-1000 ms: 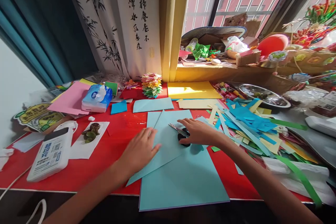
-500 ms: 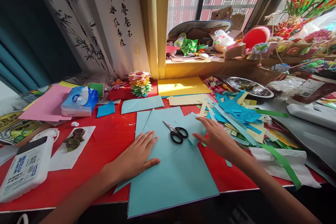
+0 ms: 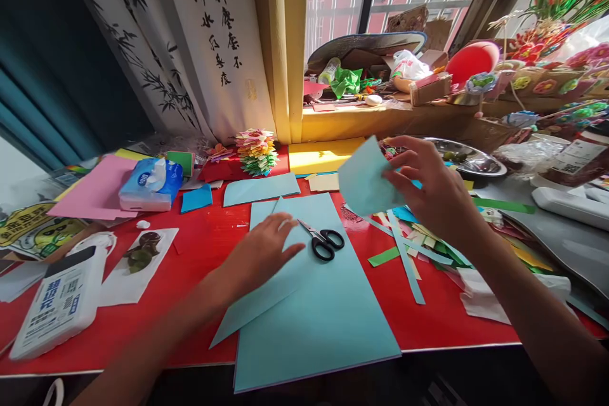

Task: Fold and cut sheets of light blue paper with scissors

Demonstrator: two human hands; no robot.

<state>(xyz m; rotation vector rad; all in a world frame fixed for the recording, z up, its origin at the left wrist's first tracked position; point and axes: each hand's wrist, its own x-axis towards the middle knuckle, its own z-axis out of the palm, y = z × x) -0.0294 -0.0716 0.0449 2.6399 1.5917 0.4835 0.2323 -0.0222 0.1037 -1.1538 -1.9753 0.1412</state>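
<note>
A light blue piece of paper (image 3: 366, 181) is raised above the table in my right hand (image 3: 435, 193), its thumb and fingers closed on the right edge. My left hand (image 3: 264, 250) is open, thumb apart from the fingers, over a loose cut piece of light blue paper (image 3: 257, 307). Whether it touches that piece I cannot tell. Beneath lies a large light blue sheet (image 3: 328, 323), its lower edge past the table's front edge. Black-handled scissors (image 3: 324, 244) rest on this sheet, slightly spread, between my hands.
Cut paper strips (image 3: 404, 260) are heaped on the right of the red table (image 3: 190, 292). Behind them stands a metal bowl (image 3: 495, 168). A tissue pack (image 3: 150, 184), a white box (image 3: 59, 304) and dark fruit on a napkin (image 3: 155, 282) occupy the left side.
My right hand has lifted the light blue piece off the sheet, and several strips on the right lie differently. My left hand has shifted slightly up and right, its fingers more curled.
</note>
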